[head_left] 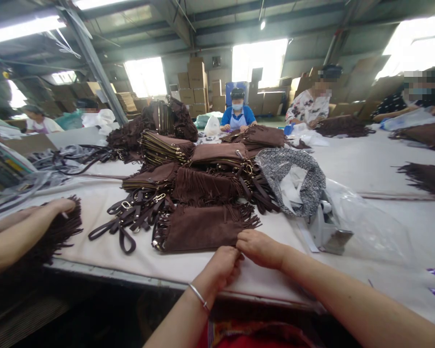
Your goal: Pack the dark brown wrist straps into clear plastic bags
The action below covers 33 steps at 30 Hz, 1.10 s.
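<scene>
A dark brown fringed pouch (203, 228) lies flat at the front of the table, its fringe toward the right and metal fittings at its left end. At its near right corner my right hand (260, 247) is closed, fingertips pinching the edge. My left hand (225, 267), with a silver bangle on the wrist, is curled shut against the same corner, touching the right fingers; its fingertips are partly hidden. Behind the pouch lies another fringed pouch (206, 183), with stacks of zipped pouches (219, 153) beyond it. Brown wrist straps with metal clasps (126, 220) are heaped to the left.
A grey knitted bundle (292, 181) with white paper sits right of the pouches, beside a tape dispenser (331, 237) and clear plastic (369, 222). Another person's arm (25, 237) handles brown fringe at left. Several people sit across the table (351, 162), with more brown goods and cartons behind.
</scene>
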Motion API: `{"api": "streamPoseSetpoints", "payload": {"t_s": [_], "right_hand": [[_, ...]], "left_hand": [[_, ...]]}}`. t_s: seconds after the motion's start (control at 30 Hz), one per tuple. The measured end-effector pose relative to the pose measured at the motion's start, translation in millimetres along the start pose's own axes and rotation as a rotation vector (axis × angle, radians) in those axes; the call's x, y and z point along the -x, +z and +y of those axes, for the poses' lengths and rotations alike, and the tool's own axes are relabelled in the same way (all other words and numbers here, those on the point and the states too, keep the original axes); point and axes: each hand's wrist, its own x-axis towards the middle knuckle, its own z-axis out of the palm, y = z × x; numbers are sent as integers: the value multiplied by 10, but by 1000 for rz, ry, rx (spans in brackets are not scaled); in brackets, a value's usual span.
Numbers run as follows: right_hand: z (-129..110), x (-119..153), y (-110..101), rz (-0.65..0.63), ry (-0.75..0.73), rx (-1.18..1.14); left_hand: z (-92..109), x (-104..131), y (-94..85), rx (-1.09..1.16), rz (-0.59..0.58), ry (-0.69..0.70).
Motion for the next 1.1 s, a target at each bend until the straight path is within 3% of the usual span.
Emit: {"api": "streamPoseSetpoints", "payload": {"t_s": [0.1, 0.23, 0.43, 0.63, 0.77, 0.87, 0.93, 1.0, 1.1], "right_hand": [[12, 54, 57, 62, 7, -9], [28, 109, 116, 118, 28, -152], [-109, 383, 100, 331, 201, -374], [-162, 991, -292, 580, 442, -243], [173, 1620, -622, 838, 771, -59], [550, 2122, -739, 862, 1335, -62], [757, 2373, -720, 788, 1655, -277], [877, 2505, -646, 834, 1725, -590], [921, 2486, -510, 814, 1685, -824]], "left_hand": [[51, 8, -73, 138, -138, -96], [40, 15, -60, 239, -157, -101], [-53, 36, 69, 227, 6, -41], [-150, -38, 172, 33, 204, 69], [-166, -38, 198, -335, 364, 307], [-171, -19, 221, -452, 393, 374], [-171, -12, 236, -481, 396, 383], [-161, -10, 244, -508, 396, 386], [-122, -19, 242, -561, 392, 367]]}}
